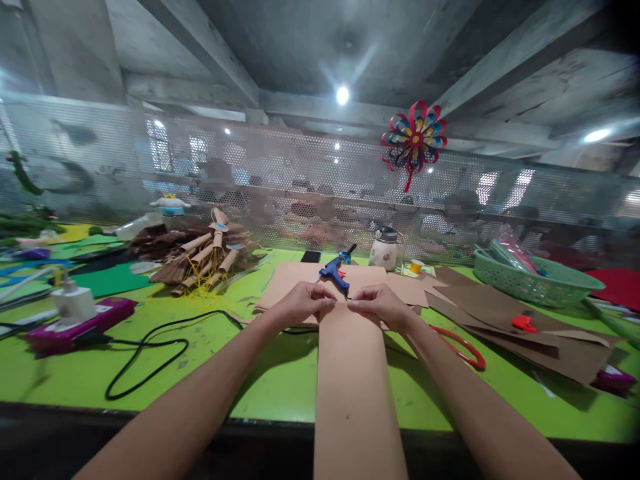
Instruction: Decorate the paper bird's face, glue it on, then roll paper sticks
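Fingers (363, 304) pinch paper strip (353, 380) — long, plain tan.

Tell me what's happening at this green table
Someone's left hand and right hand pinch the far end of a long brown paper strip, one at each side. The strip runs back over the near edge of the green table. Just beyond the fingers, a blue glue gun lies on brown sheets.

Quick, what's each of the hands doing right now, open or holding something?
Left hand: closed, pinching the far edge of the brown paper strip.
Right hand: closed, pinching that same edge, farther right.
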Motion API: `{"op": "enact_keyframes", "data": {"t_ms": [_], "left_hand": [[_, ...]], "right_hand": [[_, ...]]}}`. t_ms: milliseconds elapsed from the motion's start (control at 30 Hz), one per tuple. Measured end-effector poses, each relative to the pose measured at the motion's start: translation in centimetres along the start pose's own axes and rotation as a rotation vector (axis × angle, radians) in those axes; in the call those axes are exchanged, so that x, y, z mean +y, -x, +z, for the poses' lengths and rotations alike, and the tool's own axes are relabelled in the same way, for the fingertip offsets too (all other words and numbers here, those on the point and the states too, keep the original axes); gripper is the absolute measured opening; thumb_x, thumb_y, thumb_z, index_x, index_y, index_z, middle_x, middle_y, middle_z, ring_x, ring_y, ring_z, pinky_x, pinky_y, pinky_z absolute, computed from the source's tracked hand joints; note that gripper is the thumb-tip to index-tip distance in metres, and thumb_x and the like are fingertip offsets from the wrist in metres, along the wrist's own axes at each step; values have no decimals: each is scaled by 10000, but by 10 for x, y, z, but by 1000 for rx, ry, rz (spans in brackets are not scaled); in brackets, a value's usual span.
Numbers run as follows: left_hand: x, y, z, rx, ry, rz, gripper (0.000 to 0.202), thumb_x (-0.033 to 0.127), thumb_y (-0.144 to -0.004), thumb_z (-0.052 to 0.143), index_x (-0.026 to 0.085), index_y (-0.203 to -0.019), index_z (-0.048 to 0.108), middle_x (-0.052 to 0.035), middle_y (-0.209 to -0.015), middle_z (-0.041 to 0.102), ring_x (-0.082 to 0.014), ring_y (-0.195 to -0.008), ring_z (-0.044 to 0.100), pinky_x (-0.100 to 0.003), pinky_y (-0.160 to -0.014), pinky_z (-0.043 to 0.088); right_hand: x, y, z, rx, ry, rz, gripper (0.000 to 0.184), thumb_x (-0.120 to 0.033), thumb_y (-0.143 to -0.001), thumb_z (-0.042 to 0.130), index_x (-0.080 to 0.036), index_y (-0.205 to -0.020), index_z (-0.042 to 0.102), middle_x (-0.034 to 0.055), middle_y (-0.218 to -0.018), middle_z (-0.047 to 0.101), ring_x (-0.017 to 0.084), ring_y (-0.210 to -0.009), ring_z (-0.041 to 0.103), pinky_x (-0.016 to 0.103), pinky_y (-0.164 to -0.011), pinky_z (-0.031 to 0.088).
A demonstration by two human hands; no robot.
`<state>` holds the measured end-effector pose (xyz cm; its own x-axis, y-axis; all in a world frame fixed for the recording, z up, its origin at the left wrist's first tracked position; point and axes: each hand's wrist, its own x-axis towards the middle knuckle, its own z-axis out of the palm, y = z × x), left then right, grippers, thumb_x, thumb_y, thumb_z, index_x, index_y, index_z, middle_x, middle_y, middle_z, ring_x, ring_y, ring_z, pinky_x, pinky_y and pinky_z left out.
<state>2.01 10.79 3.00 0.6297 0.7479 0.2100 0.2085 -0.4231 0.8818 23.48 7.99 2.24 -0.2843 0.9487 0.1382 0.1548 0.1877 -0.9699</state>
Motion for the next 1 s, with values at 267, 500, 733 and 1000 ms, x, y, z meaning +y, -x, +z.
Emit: {"op": "enact_keyframes", "data": {"t_ms": [267, 500, 733, 1000], "left_hand": [[0, 4, 4, -63, -101, 92, 282, 367, -751, 549, 97, -766, 628, -12, -647, 573, -93, -588, 496, -189, -545, 372], [1, 3, 4, 21, -125, 121, 261, 339, -752, 539, 89, -765, 611, -20, -628, 569, -97, -570, 499, -190, -528, 382], [4, 4, 5, 65, -188, 169, 252, 324, -754, 524, 95, -759, 631, -21, -650, 574, -102, -598, 492, -191, -534, 368], [5, 4, 5, 116, 128, 69, 276, 310, -663, 644, 103, -846, 634, -42, -745, 619, -130, -688, 549, -223, -616, 403]], "right_hand": [[-4, 4, 7, 20, 101, -70, 270, -358, -613, 700, -108, -708, 665, 6, -574, 563, 82, -512, 450, 213, -483, 320], [-9, 7, -2, -83, -86, -28, 326, -238, -598, 711, -120, -899, 681, 31, -679, 612, 99, -584, 511, 231, -546, 370], [-4, 3, 3, -16, -187, -5, 274, -182, -567, 711, -99, -828, 695, -32, -492, 498, 45, -439, 368, 198, -428, 254], [-10, 6, 9, 25, -193, 55, 446, -286, -539, 729, -128, -952, 667, 32, -650, 627, 107, -517, 512, 223, -465, 354]]}}
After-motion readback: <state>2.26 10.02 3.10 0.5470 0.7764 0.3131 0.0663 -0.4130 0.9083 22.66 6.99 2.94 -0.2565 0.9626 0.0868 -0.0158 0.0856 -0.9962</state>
